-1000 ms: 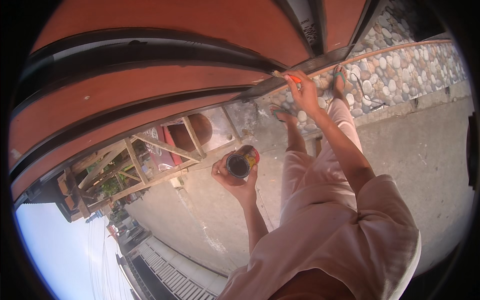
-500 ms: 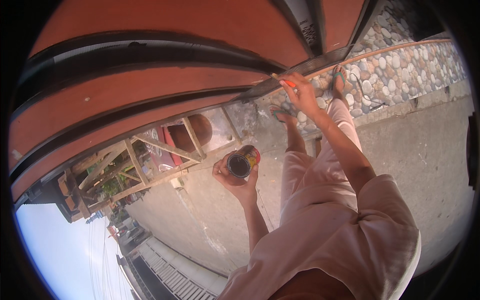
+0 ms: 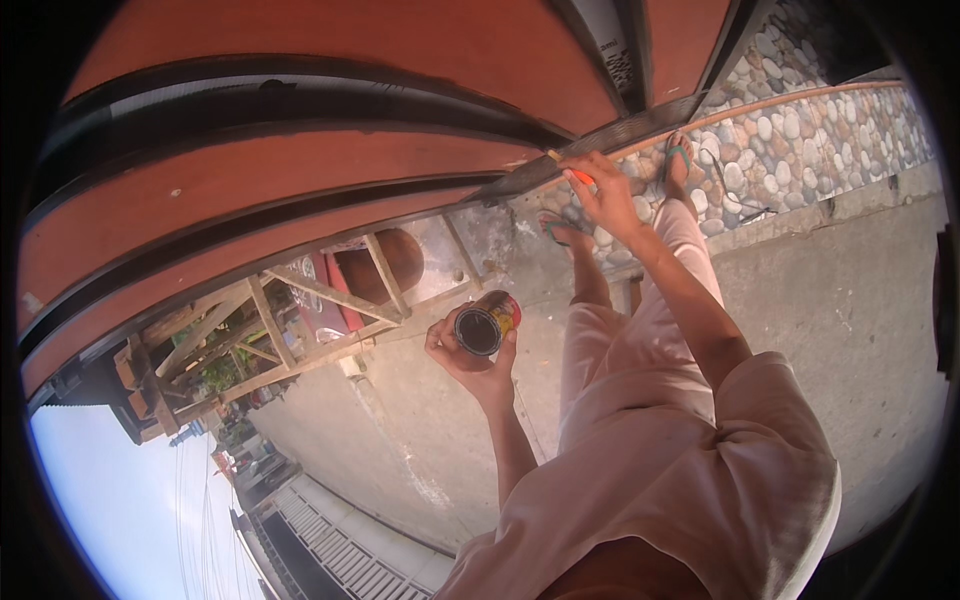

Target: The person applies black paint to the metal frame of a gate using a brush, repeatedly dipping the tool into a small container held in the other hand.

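My left hand [image 3: 468, 366] is wrapped round a small paint can [image 3: 508, 309] with a red and yellow label. Its open top faces up toward me, showing dark paint [image 3: 478, 332] inside and a smeared dark rim. In my right hand [image 3: 606, 192], pinched between the fingers, is a small paintbrush [image 3: 582, 177] with an orange handle. The brush tip is at the dark lower frame [image 3: 540, 172] of a reddish-orange panelled wall [image 3: 420, 152]; whether it touches the frame I cannot tell.
A wooden lattice frame [image 3: 335, 297] stands at the left, with a brown round pot [image 3: 395, 262] and red things behind it. My sandalled feet [image 3: 677, 155] are by a pebbled ledge [image 3: 790, 150] with a raised edge. Grey concrete ground [image 3: 800, 300] lies below.
The brush and my right hand have shifted very slightly to the right and down along the frame. My left hand keeps the can in place.
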Demonstrator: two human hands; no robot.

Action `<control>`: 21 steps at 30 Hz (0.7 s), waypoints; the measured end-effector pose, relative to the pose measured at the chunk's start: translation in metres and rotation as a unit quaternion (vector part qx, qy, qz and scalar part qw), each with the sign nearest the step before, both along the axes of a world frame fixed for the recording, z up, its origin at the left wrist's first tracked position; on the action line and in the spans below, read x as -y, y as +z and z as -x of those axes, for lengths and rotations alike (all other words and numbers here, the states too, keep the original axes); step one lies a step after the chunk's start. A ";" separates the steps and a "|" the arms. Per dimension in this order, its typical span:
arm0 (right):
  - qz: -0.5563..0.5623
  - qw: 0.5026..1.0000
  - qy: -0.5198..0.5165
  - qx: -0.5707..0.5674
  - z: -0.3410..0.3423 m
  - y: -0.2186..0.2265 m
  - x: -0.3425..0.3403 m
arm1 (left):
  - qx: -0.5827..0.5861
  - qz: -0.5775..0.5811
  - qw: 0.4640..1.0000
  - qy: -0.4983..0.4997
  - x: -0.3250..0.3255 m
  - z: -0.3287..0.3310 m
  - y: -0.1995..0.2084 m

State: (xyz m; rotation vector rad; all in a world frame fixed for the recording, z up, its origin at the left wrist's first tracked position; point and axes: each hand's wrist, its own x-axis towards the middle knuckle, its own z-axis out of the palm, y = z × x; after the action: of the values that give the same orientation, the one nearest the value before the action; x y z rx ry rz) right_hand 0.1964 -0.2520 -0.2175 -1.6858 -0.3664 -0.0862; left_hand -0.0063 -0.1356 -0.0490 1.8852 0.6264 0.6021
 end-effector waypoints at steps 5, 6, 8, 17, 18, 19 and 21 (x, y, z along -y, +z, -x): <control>-0.084 0.996 0.024 0.024 0.007 0.063 0.007 | 0.004 0.031 0.999 0.034 0.001 -0.001 0.002; -0.083 0.996 0.024 0.025 0.008 0.076 0.009 | 0.005 0.032 0.999 0.034 0.001 -0.001 0.002; -0.148 0.987 0.058 0.030 0.010 0.100 0.014 | 0.004 0.025 0.999 0.032 0.002 -0.003 0.001; -0.082 0.992 -0.097 0.000 0.004 0.080 0.013 | 0.025 0.007 1.000 0.000 -0.002 0.007 0.001; -0.073 0.993 -0.094 -0.003 0.001 0.077 0.011 | 0.031 0.006 1.000 0.000 -0.001 0.008 0.001; -0.074 0.993 -0.093 0.003 0.000 0.073 0.007 | 0.028 0.009 1.000 0.006 -0.001 0.010 0.002; -0.080 0.994 -0.069 -0.006 -0.004 0.074 0.001 | 0.035 0.010 0.999 0.012 0.002 0.011 0.004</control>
State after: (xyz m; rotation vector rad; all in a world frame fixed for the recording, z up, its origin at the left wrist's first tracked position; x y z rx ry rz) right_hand 0.2009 -0.2527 -0.1437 -1.5502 -0.2264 -0.2027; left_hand -0.0171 -0.1375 -0.0448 1.8319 0.6089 0.6728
